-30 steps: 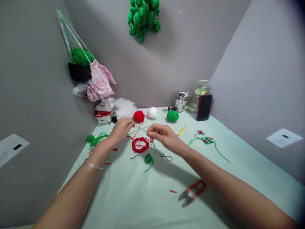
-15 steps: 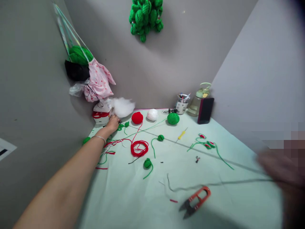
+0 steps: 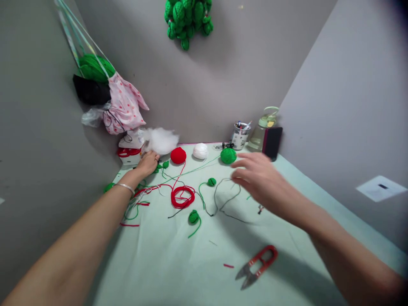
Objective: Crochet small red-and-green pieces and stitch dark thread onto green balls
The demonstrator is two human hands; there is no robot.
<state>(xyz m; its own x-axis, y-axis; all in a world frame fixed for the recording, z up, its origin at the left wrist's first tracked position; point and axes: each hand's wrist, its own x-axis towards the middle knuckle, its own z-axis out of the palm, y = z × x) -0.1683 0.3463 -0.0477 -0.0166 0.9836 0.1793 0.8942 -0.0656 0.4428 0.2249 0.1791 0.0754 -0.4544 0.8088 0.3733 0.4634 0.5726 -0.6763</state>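
At the back left, my left hand [image 3: 148, 164] is closed at the black yarn [image 3: 174, 178], its fingers curled; a small dark bit shows at the fingertips. Leaf-like green crochet pieces [image 3: 165, 164] lie beside it, and white fluffy stuffing [image 3: 162, 141] sits just behind. My right hand [image 3: 253, 173], slightly blurred, hovers right of centre with its fingers apart. Slack loops of the black yarn lie below its fingertips. A green yarn ball [image 3: 228, 156] is just beyond those fingers. Orange-handled thread snips [image 3: 257, 267] rest near the front.
A red yarn ball [image 3: 178, 155], a white yarn ball [image 3: 200, 151] and a red yarn coil [image 3: 182, 197] lie mid-table. Small green crochet balls [image 3: 193, 217] trail tails. A pen cup [image 3: 240, 136], bottle [image 3: 256, 138] and phone [image 3: 273, 143] stand at the back right.
My right hand has swung in from the far right to the middle, and its fingers have spread. The black yarn, stretched tight before, now lies in slack loops. My left hand stays at the back left.
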